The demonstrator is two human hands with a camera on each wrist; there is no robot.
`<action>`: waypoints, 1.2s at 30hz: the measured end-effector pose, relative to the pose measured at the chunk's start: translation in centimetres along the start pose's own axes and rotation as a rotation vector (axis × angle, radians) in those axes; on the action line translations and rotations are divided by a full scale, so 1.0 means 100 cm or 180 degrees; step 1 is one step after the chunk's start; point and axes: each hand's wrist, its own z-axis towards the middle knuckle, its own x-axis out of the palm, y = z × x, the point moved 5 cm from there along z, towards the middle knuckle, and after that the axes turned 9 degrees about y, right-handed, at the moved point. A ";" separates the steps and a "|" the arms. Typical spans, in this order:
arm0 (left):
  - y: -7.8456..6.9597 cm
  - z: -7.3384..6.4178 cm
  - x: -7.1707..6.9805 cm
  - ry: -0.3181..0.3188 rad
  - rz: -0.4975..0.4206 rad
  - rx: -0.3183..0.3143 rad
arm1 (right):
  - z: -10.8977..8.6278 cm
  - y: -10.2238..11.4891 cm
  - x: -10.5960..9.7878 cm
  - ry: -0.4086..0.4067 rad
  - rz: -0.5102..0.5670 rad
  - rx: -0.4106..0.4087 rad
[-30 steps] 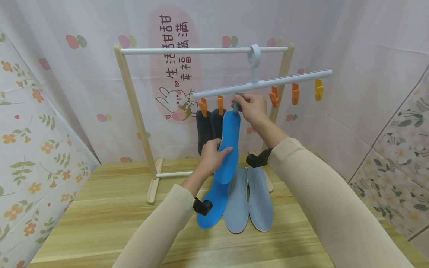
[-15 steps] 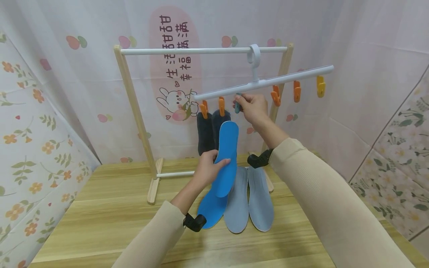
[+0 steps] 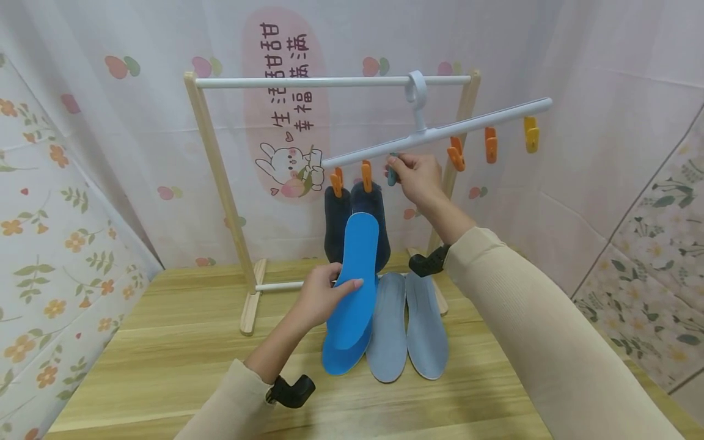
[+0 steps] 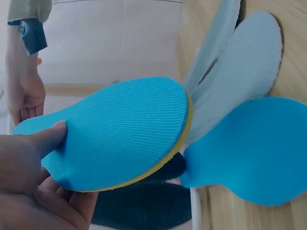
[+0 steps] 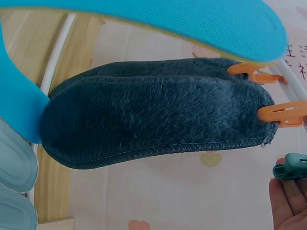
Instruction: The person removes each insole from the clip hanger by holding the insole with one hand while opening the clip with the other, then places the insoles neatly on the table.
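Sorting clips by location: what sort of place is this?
Probably an indoor tabletop set up for drying, perhaps staged; the wider room isn't visible. A clip hanger hooks onto a wooden-framed rack, which stands on a wood-grain table, backed by patterned cloth.

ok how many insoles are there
6: two dark insoles clipped to the hanger, one blue insole in the left hand, another blue insole and two grey insoles on the table.

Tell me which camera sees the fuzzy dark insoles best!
The right wrist view: it shows the dark insoles up close, fuzz and stitching included. The head view shows them smaller, partly behind the held blue insole; the left wrist view shows only parts.
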 end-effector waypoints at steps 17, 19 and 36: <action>0.041 -0.019 -0.014 0.0083 0.0004 -0.0274 | 0.001 -0.002 -0.004 -0.0043 -0.0081 0.0030; 0.045 -0.021 -0.013 0.0102 0.0003 -0.0354 | 0.001 -0.002 -0.004 -0.0038 -0.0104 0.0045; 0.079 -0.024 -0.013 0.0142 0.0074 -0.0704 | 0.000 -0.002 -0.006 -0.0032 -0.0284 0.0016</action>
